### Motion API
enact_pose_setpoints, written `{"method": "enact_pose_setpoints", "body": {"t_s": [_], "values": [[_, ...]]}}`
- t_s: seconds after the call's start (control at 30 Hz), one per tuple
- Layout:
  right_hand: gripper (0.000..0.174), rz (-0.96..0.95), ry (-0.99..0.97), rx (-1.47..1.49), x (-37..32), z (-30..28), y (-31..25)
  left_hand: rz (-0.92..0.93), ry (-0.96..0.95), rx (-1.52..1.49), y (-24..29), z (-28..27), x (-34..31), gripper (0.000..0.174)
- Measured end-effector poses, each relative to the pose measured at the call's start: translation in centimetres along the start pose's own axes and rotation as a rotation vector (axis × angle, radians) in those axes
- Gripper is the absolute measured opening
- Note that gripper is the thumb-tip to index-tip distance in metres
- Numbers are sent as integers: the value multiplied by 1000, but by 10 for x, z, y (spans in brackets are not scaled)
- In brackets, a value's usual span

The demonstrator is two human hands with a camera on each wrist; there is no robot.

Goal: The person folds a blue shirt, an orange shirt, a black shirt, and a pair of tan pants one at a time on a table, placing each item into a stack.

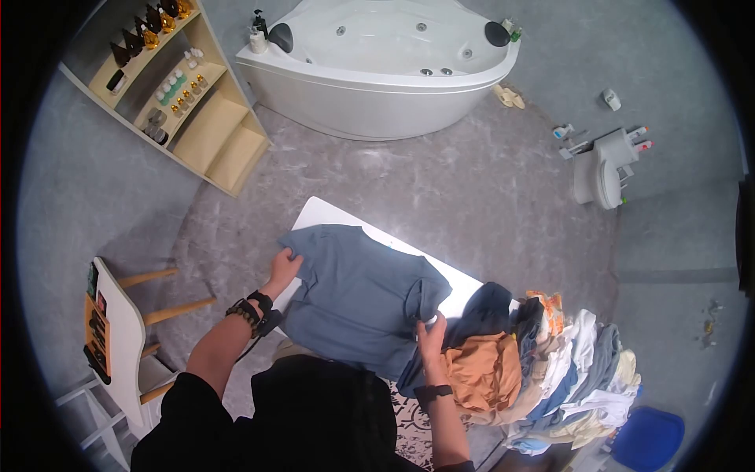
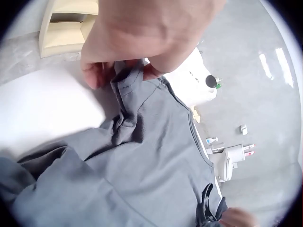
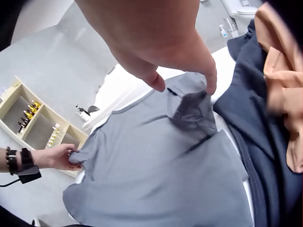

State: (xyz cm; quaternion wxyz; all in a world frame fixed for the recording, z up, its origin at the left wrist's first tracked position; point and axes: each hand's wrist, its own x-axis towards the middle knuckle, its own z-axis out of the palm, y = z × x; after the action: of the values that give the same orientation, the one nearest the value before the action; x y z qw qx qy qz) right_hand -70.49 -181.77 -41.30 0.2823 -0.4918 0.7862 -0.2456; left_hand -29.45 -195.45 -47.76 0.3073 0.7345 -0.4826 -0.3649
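A grey-blue T-shirt (image 1: 354, 283) lies spread over a white table (image 1: 314, 211), its neckline toward the far edge. My left hand (image 1: 285, 271) pinches the hem of the left sleeve (image 2: 129, 90) between thumb and fingers, lifting the cloth into folds there. At the opposite side, my right hand (image 1: 430, 344) is by the right sleeve (image 3: 191, 101), which is folded over the shirt. In the right wrist view its thumb and finger stand apart, with fingertips right at the sleeve cloth.
Right of the shirt lie a dark navy garment (image 1: 484, 309) and an orange-brown garment (image 1: 484, 374). Beyond them is a heap of mixed clothes (image 1: 578, 377). A blue stool (image 1: 649, 439) stands past the heap, a white chair (image 1: 118, 315) at the left. A bathtub (image 1: 377, 98) and shelf (image 1: 224, 130) are farther off.
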Motion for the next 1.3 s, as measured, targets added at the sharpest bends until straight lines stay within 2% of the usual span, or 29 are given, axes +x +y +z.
{"method": "enact_pose_setpoints", "body": {"t_s": [0.07, 0.1, 0.13, 0.2, 0.23, 0.27, 0.33, 0.37, 0.43, 0.47, 0.5, 0.57, 0.67, 0.77, 0.83, 0.9, 0.97, 1.03, 1.1, 1.17, 1.23, 1.3], "values": [[57, 153, -76, 106, -2, 5, 8, 39, -19, -83, 20, -6, -4, 32], [58, 82, -45, 53, -5, 7, 10, 76, -42, -173, 32, -8, -6, 32], [57, 87, -41, 21, -9, 7, 9, 143, -62, -176, 36, -6, -6, 31], [56, 72, -29, -60, -19, 7, 7, 145, -163, -198, 38, 9, -7, 27], [56, 108, -49, -81, -26, 3, 0, 144, -245, -242, 52, 16, -14, 24], [56, 63, -25, -97, -32, 1, -4, 144, -324, -285, 71, 20, -22, 22], [54, -14, 26, -117, -47, -1, -11, 177, -534, -358, 106, 22, -42, 28], [54, -54, 55, -144, -54, 0, -11, 176, -530, -352, 103, 21, -48, 28], [52, -131, 76, -159, -64, -1, -10, 434, -395, -114, 99, 22, -60, 32], [52, -132, 82, -157, -68, -1, -10, 323, -453, -104, 86, 18, -66, 37], [49, -137, 89, -180, -74, -1, -8, 330, -456, -103, 73, 14, -76, 37], [46, -130, 98, -207, -84, -2, -10, 326, -305, 134, 52, 1, -97, 45], [38, -20, 97, -218, -101, -3, -1, 133, -354, 391, 42, -23, -123, 55], [42, 131, 6, -122, -110, 7, 27, 176, -371, 348, 12, -29, -130, 56], [45, 160, 11, -182, -112, 9, 31, 228, -393, 240, -12, -26, -127, 59], [45, 110, 18, -130, -111, 11, 31, 145, -437, 101, -14, -26, -123, 58], [46, 105, 14, -89, -106, 16, 32, 118, -433, 125, -9, -25, -120, 59], [46, 103, 35, -42, -103, 22, 34, -26, -515, 164, -7, -28, -117, 60], [45, 130, 48, -66, -104, 28, 39, -29, -510, 199, -25, -27, -114, 62], [45, 298, 48, -95, -106, 29, 40, -38, -502, 240, -45, -25, -112, 65], [48, 311, 32, -114, -115, 29, 41, 39, -467, 316, -56, -31, -118, 67], [51, 397, -65, -144, -127, 26, 43, -7, -461, 307, -61, -41, -126, 68]]}}
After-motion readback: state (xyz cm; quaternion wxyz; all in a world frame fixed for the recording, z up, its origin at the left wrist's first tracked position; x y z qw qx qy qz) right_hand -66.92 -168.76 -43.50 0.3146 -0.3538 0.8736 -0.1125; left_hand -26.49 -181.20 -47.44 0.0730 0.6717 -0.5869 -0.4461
